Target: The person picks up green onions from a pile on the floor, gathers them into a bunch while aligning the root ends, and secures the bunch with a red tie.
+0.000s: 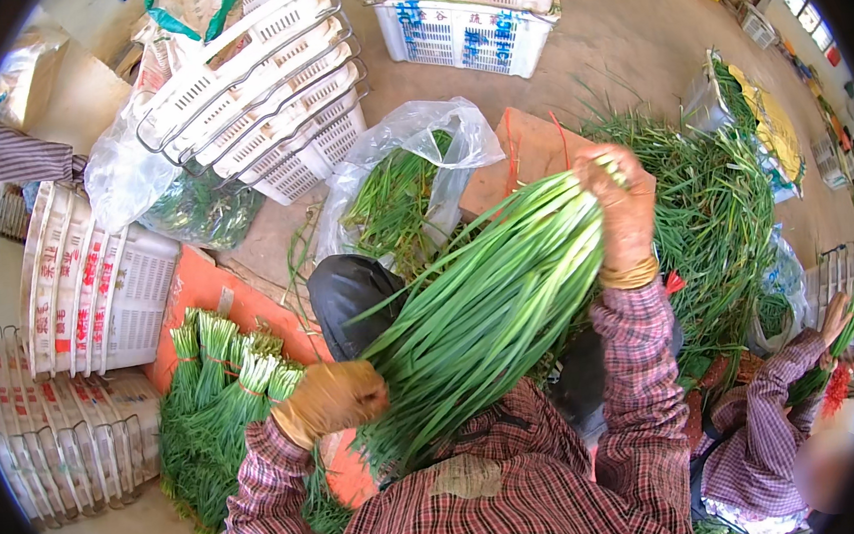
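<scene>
My right hand (620, 197) is raised and closed round the pale stem ends of a large bunch of garlic chives (495, 307). The long green leaves hang down and left across my lap. Several yellowish bands circle my right wrist. My left hand (332, 400) is blurred by motion beside the leaf tips; its fingers look curled, but their hold cannot be made out. Just left of it, tied bundles of chives (219, 359) lie on an orange-red board (188, 286), pale ends pointing away from me.
A heap of loose chives (714, 214) lies right. Ahead are a clear plastic bag (471, 128) of greens and stacked white crates (286, 127). More crates (97, 283) stand left, near another person's sleeve (22, 153). A co-worker's hand (837, 320) holds chives at far right.
</scene>
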Motion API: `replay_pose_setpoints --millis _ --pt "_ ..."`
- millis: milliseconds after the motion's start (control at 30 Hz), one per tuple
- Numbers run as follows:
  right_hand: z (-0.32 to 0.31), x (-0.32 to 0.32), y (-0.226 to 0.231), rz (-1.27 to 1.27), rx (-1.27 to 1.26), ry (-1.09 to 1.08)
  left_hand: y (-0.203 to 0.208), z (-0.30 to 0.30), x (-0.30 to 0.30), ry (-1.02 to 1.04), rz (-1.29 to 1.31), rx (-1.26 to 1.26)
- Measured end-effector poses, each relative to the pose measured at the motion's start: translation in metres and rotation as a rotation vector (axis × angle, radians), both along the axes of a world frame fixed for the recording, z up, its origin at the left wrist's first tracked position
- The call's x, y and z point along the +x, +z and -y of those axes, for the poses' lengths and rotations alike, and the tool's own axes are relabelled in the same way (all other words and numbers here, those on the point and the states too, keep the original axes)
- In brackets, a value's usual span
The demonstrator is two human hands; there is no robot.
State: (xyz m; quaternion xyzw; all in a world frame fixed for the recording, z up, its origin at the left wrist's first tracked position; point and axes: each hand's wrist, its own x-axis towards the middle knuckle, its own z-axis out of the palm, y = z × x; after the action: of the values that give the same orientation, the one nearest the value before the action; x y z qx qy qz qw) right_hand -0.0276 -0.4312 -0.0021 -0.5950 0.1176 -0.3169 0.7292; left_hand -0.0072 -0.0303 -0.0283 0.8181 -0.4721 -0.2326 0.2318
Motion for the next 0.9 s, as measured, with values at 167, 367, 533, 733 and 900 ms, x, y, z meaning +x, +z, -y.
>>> replay_pose_setpoints --millis 167,367,533,733,900 --pt "0.015 -0.014 0.087 0.201 0.036 0.056 0.016 0.006 0.039 0.352 -0.144 -0.224" --pt "0.044 -0.023 0.085 0.041 -0.048 -0.003 0.005 0.01 0.064 0.41 0.013 -0.389" --pt "0.032 -0.033 0.08 -0.024 -0.101 -0.031 0.023 0.031 0.068 0.667 -0.266 -0.622" --pt "0.014 -0.025 0.075 -0.158 -0.221 -0.023 0.078 0.13 0.022 0.284 0.139 -0.704" --pt "-0.027 -0.017 0.069 -0.075 -0.658 -0.163 0.068 0.212 -0.003 0.248 0.303 -0.537"
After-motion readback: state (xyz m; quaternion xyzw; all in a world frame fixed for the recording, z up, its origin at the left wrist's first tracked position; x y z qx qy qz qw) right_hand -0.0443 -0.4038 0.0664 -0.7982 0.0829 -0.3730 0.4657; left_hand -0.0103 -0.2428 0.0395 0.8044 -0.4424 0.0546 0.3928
